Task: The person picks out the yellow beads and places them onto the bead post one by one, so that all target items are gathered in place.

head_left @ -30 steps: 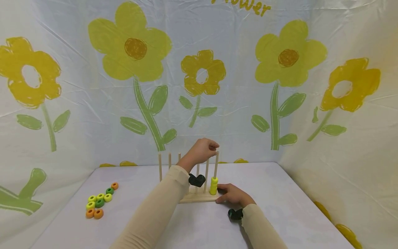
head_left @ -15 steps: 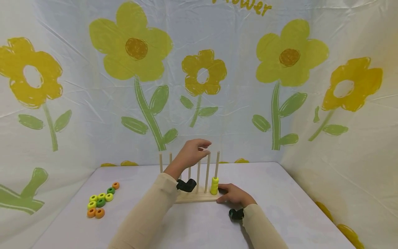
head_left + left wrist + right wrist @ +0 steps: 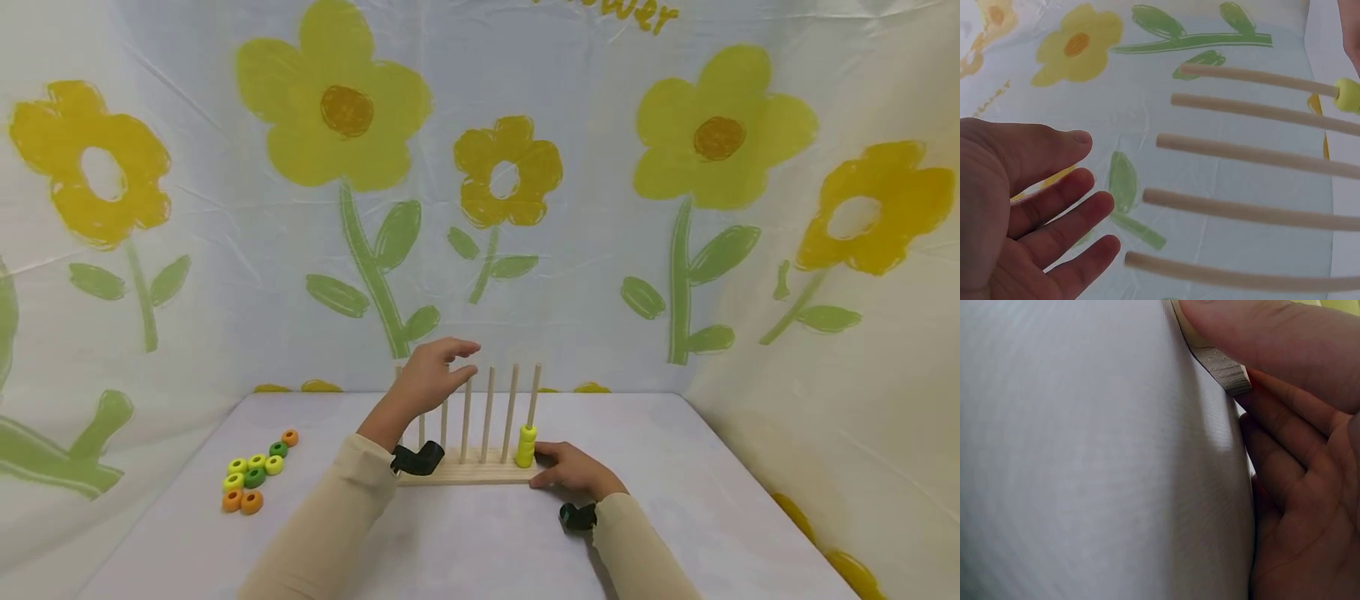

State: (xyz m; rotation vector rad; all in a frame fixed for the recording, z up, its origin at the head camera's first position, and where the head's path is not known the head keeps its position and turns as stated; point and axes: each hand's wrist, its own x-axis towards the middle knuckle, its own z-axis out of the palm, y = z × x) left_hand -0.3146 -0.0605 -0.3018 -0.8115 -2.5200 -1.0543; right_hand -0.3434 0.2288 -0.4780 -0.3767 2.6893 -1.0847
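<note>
A wooden peg rack (image 3: 480, 477) stands on the table, with several thin upright pegs (image 3: 1247, 147) in a row. Stacked yellow beads (image 3: 527, 447) sit low on its rightmost peg. My left hand (image 3: 429, 375) is raised at peg-top height over the rack's left part, nothing in it. In the left wrist view its fingers (image 3: 1072, 228) are spread and loosely bent, beside the peg tips. Down at the rack's right end, my right hand (image 3: 573, 471) holds the base; the right wrist view shows the thumb (image 3: 1285, 344) on one side of the wooden end (image 3: 1225, 370) and fingers on the other.
Left of the rack lies a loose group of beads: several yellow ones (image 3: 257, 462), a couple of green ones (image 3: 254, 477) and some orange ones (image 3: 252, 501). A flower-printed cloth (image 3: 570, 333) hangs behind the table (image 3: 480, 542) and along both sides.
My left hand has moved left from the top of the rightmost peg across the other peg tops, and its fingers have spread. The right hand stays at the base's right end.
</note>
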